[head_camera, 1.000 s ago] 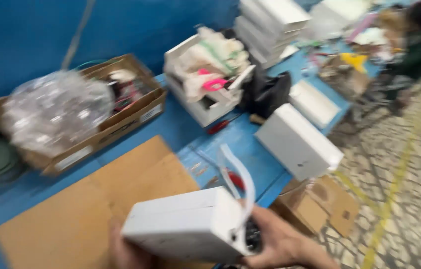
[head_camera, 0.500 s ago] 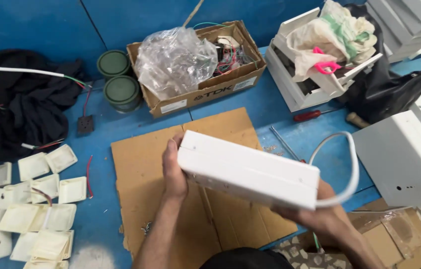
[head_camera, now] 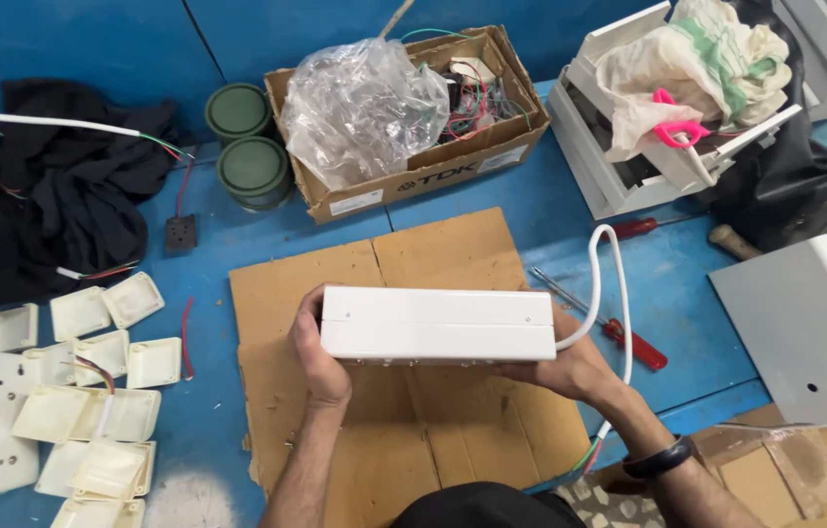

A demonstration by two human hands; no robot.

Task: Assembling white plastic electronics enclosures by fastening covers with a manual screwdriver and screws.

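smooth matt white plastic box (head_camera: 438, 324), rough brown cardboard sheet (head_camera: 403, 430), crinkled glossy plastic bag (head_camera: 364, 103)

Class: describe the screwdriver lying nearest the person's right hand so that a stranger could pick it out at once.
Start at the flat cardboard sheet on the blue table. Just off its right edge, beside the right hand, lies a screwdriver slanting down to the right. Its red handle is nearer the person than the other red-handled screwdriver further back.

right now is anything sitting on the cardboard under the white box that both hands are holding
Nothing visible does. The left hand and right hand grip the ends of the white box over the cardboard sheet, whose visible surface is bare. The red-handled screwdriver lies off its right edge, on the blue table.
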